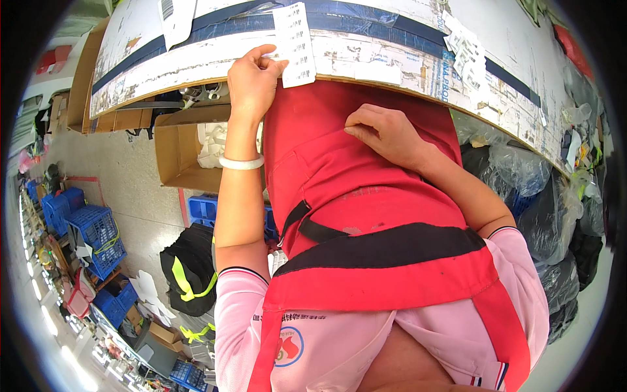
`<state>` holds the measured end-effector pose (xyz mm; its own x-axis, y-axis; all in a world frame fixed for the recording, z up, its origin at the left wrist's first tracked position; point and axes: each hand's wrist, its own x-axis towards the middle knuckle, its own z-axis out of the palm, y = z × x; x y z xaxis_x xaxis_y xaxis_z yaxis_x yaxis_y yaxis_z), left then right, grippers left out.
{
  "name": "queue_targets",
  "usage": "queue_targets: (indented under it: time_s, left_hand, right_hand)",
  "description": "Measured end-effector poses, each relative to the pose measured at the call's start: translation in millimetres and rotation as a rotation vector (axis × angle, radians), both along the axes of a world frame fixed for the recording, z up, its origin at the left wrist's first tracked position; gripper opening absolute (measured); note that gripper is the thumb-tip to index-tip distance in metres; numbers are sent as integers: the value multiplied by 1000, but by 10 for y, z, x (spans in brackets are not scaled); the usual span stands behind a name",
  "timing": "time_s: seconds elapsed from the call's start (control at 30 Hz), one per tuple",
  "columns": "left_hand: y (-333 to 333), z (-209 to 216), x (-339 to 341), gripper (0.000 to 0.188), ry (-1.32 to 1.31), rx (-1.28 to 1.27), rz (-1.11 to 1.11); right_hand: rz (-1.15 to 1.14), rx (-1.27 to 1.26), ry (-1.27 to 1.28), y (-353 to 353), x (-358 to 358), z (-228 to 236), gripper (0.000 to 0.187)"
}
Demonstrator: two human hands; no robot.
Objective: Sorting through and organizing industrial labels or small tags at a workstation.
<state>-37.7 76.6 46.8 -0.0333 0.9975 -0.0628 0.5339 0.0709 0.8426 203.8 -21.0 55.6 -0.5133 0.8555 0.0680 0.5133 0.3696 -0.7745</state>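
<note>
My left hand (253, 83), with a white bangle (241, 163) on its wrist, is at the near edge of the worktable. Its thumb and forefinger are pinched at the left edge of a white strip of printed labels (297, 46), which lies across the table edge. My right hand (386, 134) hovers before my red apron (366, 189), apart from the table. Its fingers are curled and the thumb is pressed to them; whatever they may hold is too small to make out.
The worktable (228, 52) has a worn white top with blue tape. More label strips (467, 55) lie to the right, a white tag (176, 23) at the far left. Below stand an open cardboard box (176, 153) and blue crates (98, 238); plastic bags (545, 215) crowd the right.
</note>
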Motion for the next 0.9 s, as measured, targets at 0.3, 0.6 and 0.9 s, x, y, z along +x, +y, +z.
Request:
queue_targets:
  time_s: [0.3, 0.6, 0.9]
  left_hand:
    - [174, 88, 145, 56, 166, -1, -24]
    - [11, 125, 12, 37, -78, 128, 130]
    - [-912, 271, 474, 25, -696, -62, 78]
  right_hand:
    - [46, 9, 0, 24, 12, -89, 8]
    - [22, -35, 31, 24, 51, -71, 12]
    - [-226, -398, 391, 122, -96, 223, 13]
